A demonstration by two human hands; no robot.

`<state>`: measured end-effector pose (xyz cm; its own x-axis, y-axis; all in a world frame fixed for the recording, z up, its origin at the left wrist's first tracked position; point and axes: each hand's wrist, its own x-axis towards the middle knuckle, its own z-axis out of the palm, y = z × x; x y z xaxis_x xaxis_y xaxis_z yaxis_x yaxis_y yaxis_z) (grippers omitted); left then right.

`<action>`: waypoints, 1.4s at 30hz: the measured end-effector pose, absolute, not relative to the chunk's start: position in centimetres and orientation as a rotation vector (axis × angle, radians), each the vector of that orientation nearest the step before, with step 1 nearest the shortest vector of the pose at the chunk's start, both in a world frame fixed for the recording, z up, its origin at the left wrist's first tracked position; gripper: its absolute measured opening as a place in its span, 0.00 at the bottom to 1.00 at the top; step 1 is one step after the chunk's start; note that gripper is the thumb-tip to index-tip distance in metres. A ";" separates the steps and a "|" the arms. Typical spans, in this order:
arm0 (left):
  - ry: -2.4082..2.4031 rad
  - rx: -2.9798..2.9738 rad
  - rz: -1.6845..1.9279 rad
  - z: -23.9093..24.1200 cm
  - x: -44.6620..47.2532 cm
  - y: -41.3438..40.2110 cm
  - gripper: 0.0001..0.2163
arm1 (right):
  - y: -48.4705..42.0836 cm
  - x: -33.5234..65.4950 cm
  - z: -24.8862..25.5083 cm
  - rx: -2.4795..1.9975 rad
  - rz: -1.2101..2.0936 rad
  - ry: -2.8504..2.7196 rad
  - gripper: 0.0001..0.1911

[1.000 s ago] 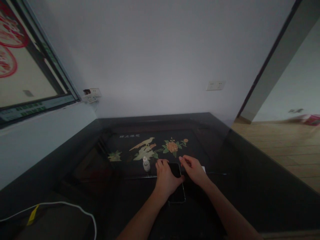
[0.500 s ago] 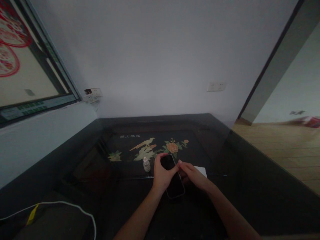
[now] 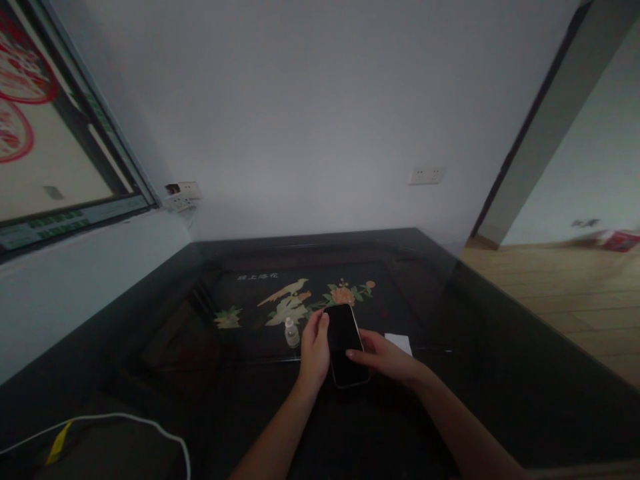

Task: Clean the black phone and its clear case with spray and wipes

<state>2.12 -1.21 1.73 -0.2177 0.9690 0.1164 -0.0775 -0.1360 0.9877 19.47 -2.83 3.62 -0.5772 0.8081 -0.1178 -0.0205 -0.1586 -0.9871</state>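
Observation:
A dark-screened smartphone (image 3: 345,333) with a pale rim is held over the black table. My left hand (image 3: 315,347) grips its left edge, thumb along the upper left side and fingers behind. On the other side my right hand (image 3: 383,355) holds the right edge, its thumb lying across the screen and its fingers curled at the side. Just left of my left hand stands a small clear bottle (image 3: 292,333) with a white cap. Beyond my right hand lies a white piece, like paper or cloth (image 3: 399,343), partly covered by the hand.
The glossy black table (image 3: 240,413) bears a bird-and-flower picture (image 3: 287,303). A white cable (image 3: 125,416) with a yellow tag (image 3: 59,443) curves at the lower left. Wall sockets (image 3: 426,175) sit behind the table, and a window (image 3: 65,153) is at the left.
My left thumb has moved off the screen's middle to the phone's left edge. My right hand has shifted from a pinch by the edge to gripping the right side, thumb on the screen.

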 end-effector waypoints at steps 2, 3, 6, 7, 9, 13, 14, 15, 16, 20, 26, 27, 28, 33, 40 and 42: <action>1.225 1.189 1.485 1.9 1.9 -1.3 0.21 | -2.8 19.5 3.4 -0.935 1.797 -1.493 0.27; 1.222 1.231 1.470 2.1 1.8 -1.4 0.21 | -2.7 19.5 3.3 -0.951 1.794 -1.481 0.27; 1.260 1.337 1.446 2.5 1.5 -1.7 0.22 | -2.6 19.4 2.8 -0.986 1.767 -1.469 0.26; 1.282 1.367 1.446 2.6 1.5 -1.7 0.22 | -2.5 19.4 2.7 -0.977 1.750 -1.475 0.26; 1.319 1.417 1.456 2.8 1.5 -1.8 0.22 | -2.5 19.3 2.7 -0.951 1.731 -1.495 0.26; 1.309 1.455 1.470 2.6 1.4 -1.8 0.22 | -2.6 19.3 3.2 -0.940 1.710 -1.547 0.27; 1.308 1.453 1.471 2.5 1.4 -1.8 0.22 | -2.6 19.3 3.4 -0.943 1.705 -1.551 0.26; 1.308 1.452 1.472 2.4 1.4 -1.8 0.22 | -2.7 19.4 3.5 -0.944 1.704 -1.548 0.26; 1.311 1.454 1.473 2.4 1.3 -1.8 0.22 | -2.7 19.4 3.6 -0.941 1.712 -1.541 0.25; 1.305 1.492 1.470 2.7 1.2 -2.1 0.20 | -2.8 19.6 3.6 -0.899 1.764 -1.521 0.24; 1.294 1.423 1.480 2.8 1.3 -2.1 0.21 | -3.0 19.7 3.8 -0.849 1.792 -1.557 0.21; 1.288 1.405 1.484 2.8 1.3 -2.1 0.22 | -3.0 19.7 3.9 -0.843 1.789 -1.570 0.21; 1.277 1.391 1.484 2.8 1.3 -2.0 0.22 | -3.1 19.7 4.1 -0.838 1.782 -1.579 0.21; 1.186 1.383 1.430 3.3 1.0 -1.9 0.21 | -3.0 20.0 4.8 -0.836 1.784 -1.573 0.22; 1.125 1.405 1.375 3.9 0.6 -2.1 0.20 | -2.8 20.5 4.1 -0.888 1.867 -1.518 0.24; 1.128 1.375 1.348 3.9 0.4 -2.1 0.21 | -2.8 20.4 4.1 -0.906 1.866 -1.512 0.24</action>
<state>0.44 -2.06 3.94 -0.0009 0.9795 0.2012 0.0253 -0.2011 0.9792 20.43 -2.82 4.12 -0.6103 0.7775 -0.1517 -0.0128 -0.2012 -0.9795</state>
